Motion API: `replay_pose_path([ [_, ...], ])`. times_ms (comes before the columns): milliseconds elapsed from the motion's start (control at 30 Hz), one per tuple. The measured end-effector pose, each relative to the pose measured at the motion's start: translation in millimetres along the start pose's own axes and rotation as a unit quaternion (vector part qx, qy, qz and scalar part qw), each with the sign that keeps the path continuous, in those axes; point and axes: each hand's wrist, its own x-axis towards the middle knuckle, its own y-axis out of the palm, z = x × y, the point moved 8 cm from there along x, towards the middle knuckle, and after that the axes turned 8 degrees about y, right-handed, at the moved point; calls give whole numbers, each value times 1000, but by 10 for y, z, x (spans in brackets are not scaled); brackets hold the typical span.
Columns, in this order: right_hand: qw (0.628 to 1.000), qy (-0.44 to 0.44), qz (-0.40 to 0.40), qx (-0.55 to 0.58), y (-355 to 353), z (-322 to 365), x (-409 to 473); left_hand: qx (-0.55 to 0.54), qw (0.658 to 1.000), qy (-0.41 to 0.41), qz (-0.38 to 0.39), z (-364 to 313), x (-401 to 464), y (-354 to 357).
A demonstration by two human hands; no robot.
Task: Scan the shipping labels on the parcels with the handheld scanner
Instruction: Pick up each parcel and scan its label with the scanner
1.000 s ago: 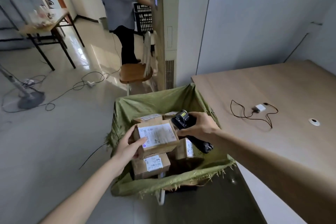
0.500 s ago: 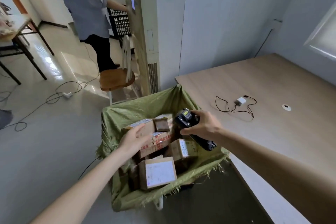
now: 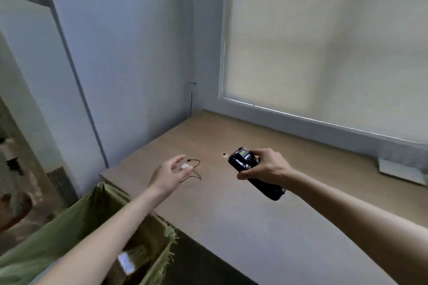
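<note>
Right hand (image 3: 266,166) grips the black handheld scanner (image 3: 252,172), fingers wrapped round its body, small screen facing up, held above the wooden table (image 3: 254,215). Left hand (image 3: 169,174) is released, fingers spread and loose, holding nothing, hovering over the table's near corner.

The parcels are mostly out of view. Only the green sack (image 3: 69,238) lining the bin shows at lower left, with one pale label (image 3: 126,261) glimpsed inside, blurred. A small white charger with a thin black cable (image 3: 194,169) lies on the table just beyond the left hand.

Judgement: the scanner points at no label right now. To do the step well, look down into the sack, lift one parcel with the free hand, turn its label flat toward the scanner window, and hold both steady. Avoid snagging the cable.
</note>
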Motion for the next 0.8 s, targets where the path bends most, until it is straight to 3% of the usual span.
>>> replay_pose_path([
  [200,983,146,-110,8,-1704,-1825,-673,-34,984,123,122,-1874,181,1982],
  [433,936,293,-193,9,-3170,-3872,-1854,-48,942,215,253,-3601,-412,4317],
  [800,863,435,-257,13,-4346,-6236,-3392,-93,885,251,381,-5100,-1534,6931],
])
